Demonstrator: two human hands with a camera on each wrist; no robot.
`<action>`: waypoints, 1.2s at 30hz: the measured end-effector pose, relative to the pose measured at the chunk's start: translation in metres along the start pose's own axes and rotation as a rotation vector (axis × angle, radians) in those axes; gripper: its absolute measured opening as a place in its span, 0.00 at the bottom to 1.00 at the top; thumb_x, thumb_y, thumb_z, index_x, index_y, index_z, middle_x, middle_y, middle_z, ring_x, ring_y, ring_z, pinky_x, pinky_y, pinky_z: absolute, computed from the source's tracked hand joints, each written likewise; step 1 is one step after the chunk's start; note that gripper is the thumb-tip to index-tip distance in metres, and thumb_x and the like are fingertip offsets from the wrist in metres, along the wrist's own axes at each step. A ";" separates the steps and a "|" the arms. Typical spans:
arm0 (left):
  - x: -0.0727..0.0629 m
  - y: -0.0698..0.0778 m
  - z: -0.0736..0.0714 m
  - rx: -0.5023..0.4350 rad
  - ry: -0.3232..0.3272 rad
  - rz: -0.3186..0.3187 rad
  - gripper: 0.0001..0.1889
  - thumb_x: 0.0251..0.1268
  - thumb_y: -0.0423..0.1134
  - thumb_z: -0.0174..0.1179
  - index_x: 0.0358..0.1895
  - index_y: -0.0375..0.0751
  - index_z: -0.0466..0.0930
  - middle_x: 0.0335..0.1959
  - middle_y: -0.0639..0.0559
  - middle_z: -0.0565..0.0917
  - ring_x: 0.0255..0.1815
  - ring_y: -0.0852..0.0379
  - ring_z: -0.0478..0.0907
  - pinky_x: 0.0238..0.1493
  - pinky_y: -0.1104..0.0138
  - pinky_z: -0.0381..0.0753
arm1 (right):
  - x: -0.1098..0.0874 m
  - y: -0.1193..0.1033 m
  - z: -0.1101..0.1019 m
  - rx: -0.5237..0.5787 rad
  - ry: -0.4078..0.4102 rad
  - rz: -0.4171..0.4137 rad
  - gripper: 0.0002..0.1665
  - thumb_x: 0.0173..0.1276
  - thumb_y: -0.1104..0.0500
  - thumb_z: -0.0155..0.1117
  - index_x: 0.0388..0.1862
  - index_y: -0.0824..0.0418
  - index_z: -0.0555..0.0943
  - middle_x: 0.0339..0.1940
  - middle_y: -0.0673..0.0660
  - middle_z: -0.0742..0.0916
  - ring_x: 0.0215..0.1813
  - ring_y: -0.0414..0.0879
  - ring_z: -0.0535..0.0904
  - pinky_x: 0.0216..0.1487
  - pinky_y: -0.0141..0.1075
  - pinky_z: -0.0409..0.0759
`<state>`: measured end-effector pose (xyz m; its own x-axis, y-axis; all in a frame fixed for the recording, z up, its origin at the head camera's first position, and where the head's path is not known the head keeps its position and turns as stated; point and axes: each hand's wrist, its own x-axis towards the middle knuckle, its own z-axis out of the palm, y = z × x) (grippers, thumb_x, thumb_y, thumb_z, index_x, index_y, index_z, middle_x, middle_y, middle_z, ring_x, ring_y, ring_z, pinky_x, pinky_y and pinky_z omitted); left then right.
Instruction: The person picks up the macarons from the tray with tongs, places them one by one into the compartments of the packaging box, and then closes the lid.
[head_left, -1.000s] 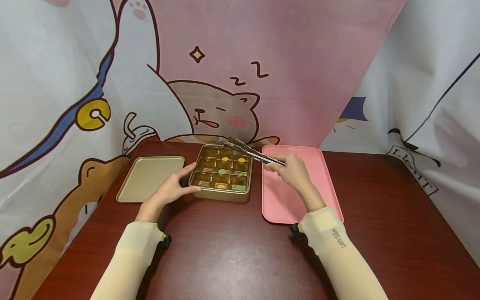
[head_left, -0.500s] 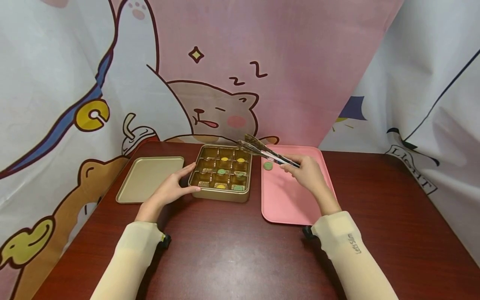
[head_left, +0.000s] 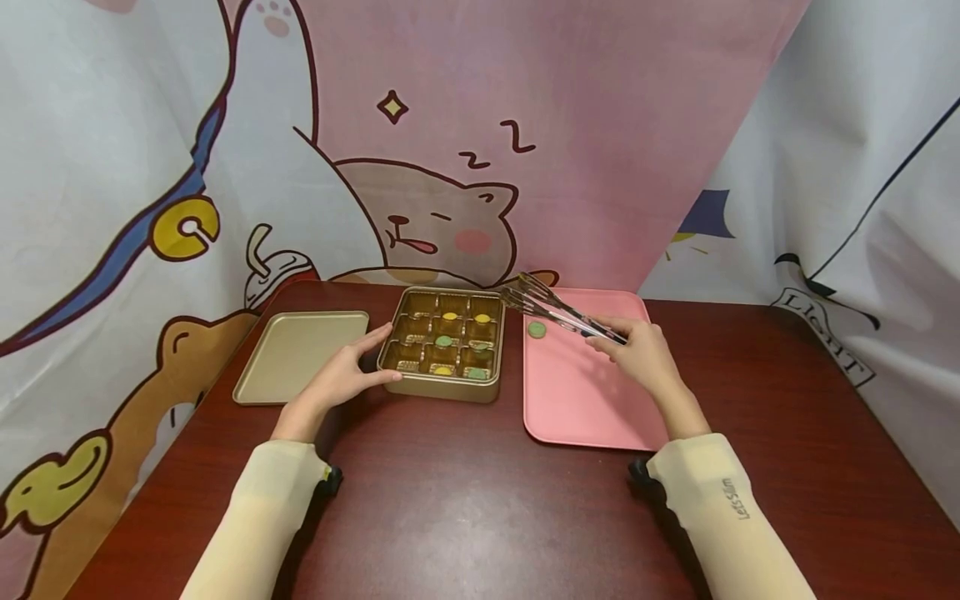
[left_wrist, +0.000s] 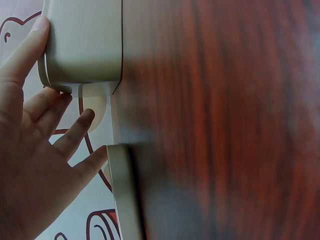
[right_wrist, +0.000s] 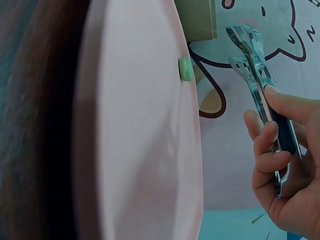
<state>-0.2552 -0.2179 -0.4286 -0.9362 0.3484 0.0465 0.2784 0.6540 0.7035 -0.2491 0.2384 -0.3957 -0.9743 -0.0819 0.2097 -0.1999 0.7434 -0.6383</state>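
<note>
Left hand [head_left: 337, 379], fingers spread, against the gold tin [head_left: 450, 389], right hand [head_left: 641, 354] curled round metal tongs [right_wrist: 283, 131], we seem between transfers, next needing careful aim.

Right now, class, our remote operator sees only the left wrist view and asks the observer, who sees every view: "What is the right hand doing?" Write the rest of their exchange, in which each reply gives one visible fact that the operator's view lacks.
Observer: The right hand grips metal tongs.
Operator: I see only the outside of the tin. Is anything inside?
Observer: Yes; for one, a yellow disc sits in the back-right compartment, as the head view shows it.
Operator: And what is to the right of the tin?
Observer: A pink tray, with a green disc lying near its left edge.
</note>
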 end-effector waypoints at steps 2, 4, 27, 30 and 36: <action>0.000 0.000 0.000 0.002 -0.001 -0.001 0.48 0.59 0.51 0.71 0.80 0.48 0.55 0.81 0.48 0.57 0.82 0.40 0.50 0.76 0.40 0.55 | -0.001 0.004 -0.001 -0.006 0.002 0.005 0.25 0.68 0.55 0.69 0.63 0.59 0.82 0.50 0.67 0.88 0.28 0.44 0.83 0.28 0.31 0.77; 0.000 0.000 0.000 -0.001 -0.003 -0.003 0.48 0.59 0.51 0.71 0.80 0.48 0.55 0.81 0.48 0.57 0.82 0.40 0.50 0.76 0.40 0.55 | -0.002 0.007 -0.002 -0.015 0.008 0.000 0.25 0.67 0.55 0.70 0.62 0.60 0.82 0.51 0.68 0.88 0.28 0.42 0.83 0.29 0.30 0.77; 0.003 -0.002 0.000 0.010 0.008 0.024 0.47 0.59 0.49 0.72 0.79 0.46 0.56 0.81 0.47 0.58 0.81 0.40 0.52 0.77 0.41 0.54 | -0.015 0.037 -0.014 -0.113 -0.076 0.017 0.25 0.68 0.54 0.68 0.62 0.60 0.82 0.55 0.68 0.86 0.47 0.57 0.81 0.43 0.43 0.73; 0.002 -0.001 0.000 0.011 0.006 0.022 0.47 0.59 0.49 0.72 0.79 0.45 0.56 0.81 0.47 0.58 0.81 0.40 0.52 0.77 0.41 0.54 | -0.017 0.039 -0.014 -0.127 -0.096 0.023 0.24 0.67 0.55 0.69 0.61 0.60 0.82 0.55 0.69 0.86 0.48 0.58 0.82 0.43 0.44 0.74; 0.001 0.000 0.000 0.010 0.005 0.015 0.47 0.59 0.48 0.72 0.79 0.45 0.56 0.81 0.47 0.58 0.81 0.40 0.52 0.77 0.41 0.54 | -0.016 0.044 -0.013 -0.131 -0.142 0.040 0.26 0.66 0.56 0.71 0.62 0.61 0.82 0.54 0.70 0.86 0.38 0.53 0.77 0.34 0.37 0.70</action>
<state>-0.2565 -0.2176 -0.4281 -0.9329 0.3551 0.0608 0.2948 0.6553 0.6955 -0.2408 0.2812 -0.4182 -0.9878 -0.1369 0.0738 -0.1550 0.8270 -0.5405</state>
